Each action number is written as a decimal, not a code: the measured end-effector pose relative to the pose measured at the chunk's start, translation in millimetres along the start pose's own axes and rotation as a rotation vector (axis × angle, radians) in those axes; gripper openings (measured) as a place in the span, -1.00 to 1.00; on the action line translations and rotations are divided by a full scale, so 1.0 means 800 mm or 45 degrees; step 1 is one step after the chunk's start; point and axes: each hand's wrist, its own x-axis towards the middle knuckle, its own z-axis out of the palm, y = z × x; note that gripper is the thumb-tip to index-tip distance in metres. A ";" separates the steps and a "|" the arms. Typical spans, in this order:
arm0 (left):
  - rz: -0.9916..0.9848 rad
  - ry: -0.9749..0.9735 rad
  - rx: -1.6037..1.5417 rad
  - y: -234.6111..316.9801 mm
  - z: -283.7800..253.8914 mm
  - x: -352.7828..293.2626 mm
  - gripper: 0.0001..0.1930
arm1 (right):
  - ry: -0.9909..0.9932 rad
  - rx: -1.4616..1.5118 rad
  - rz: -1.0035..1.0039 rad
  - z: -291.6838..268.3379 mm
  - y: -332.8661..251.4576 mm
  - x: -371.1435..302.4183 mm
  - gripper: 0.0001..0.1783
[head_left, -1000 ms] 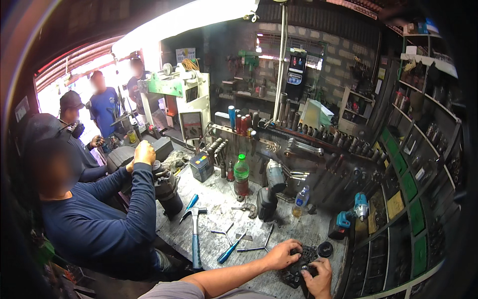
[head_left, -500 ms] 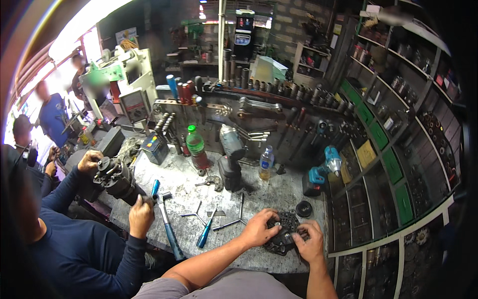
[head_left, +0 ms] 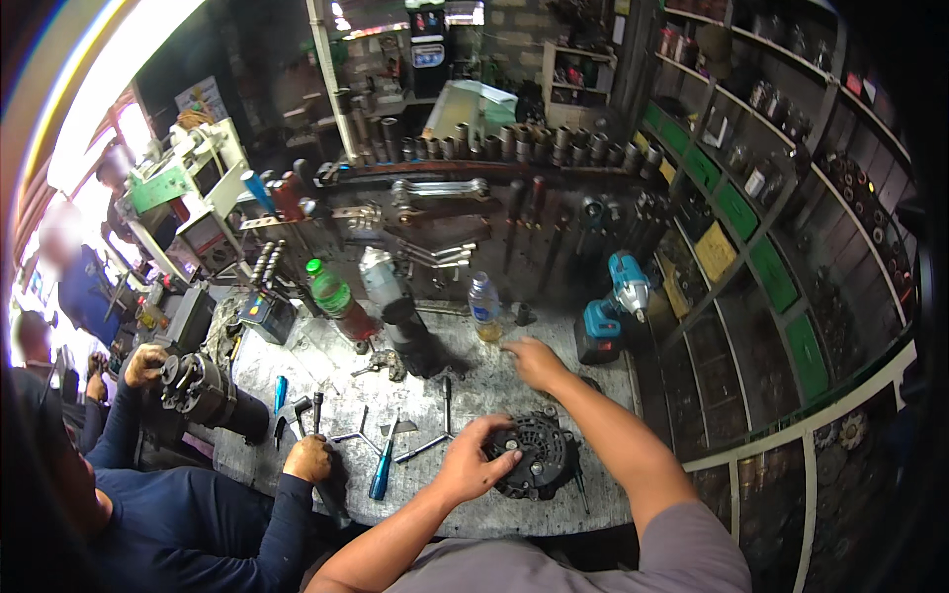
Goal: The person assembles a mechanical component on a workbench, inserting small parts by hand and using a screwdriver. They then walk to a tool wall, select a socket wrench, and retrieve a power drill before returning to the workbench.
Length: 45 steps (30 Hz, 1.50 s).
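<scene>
A round, dark, vented alternator housing [head_left: 539,457] lies on the worktable in front of me. My left hand [head_left: 477,462] grips its left edge, with the thumb over the top face and the fingers at the rim. My right hand [head_left: 541,366] is stretched forward over the table, index finger extended, with nothing visible in it. Its fingertip is just short of a clear bottle [head_left: 484,314] holding some yellowish liquid. A thin screwdriver-like tool [head_left: 581,488] stands out at the housing's right side. Under my right forearm, a black round part [head_left: 590,383] is mostly hidden.
At left, a co-worker holds a cylindrical motor [head_left: 219,400] with one hand; the other is on a hammer [head_left: 294,415]. A teal-handled screwdriver [head_left: 381,472], T-wrench [head_left: 435,435], impact wrench [head_left: 400,316], green-capped bottle [head_left: 339,301] and blue cordless driver [head_left: 618,301] stand or lie around.
My right hand has left the housing and reached forward toward the clear bottle. My left hand stays on the housing. The co-worker's nearer hand has moved from the motor to the hammer. The view has shifted.
</scene>
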 end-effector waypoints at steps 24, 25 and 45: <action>-0.032 0.031 -0.058 0.003 0.008 -0.003 -0.75 | 0.167 0.242 -0.045 -0.148 -0.138 -0.239 -0.79; -0.001 0.042 -0.035 0.001 0.008 -0.004 -0.75 | 0.178 0.204 -0.097 -0.144 -0.140 -0.239 -0.80; 0.018 0.028 -0.090 -0.010 0.006 -0.013 -0.70 | 0.301 0.084 -0.030 -0.113 -0.149 -0.236 -0.87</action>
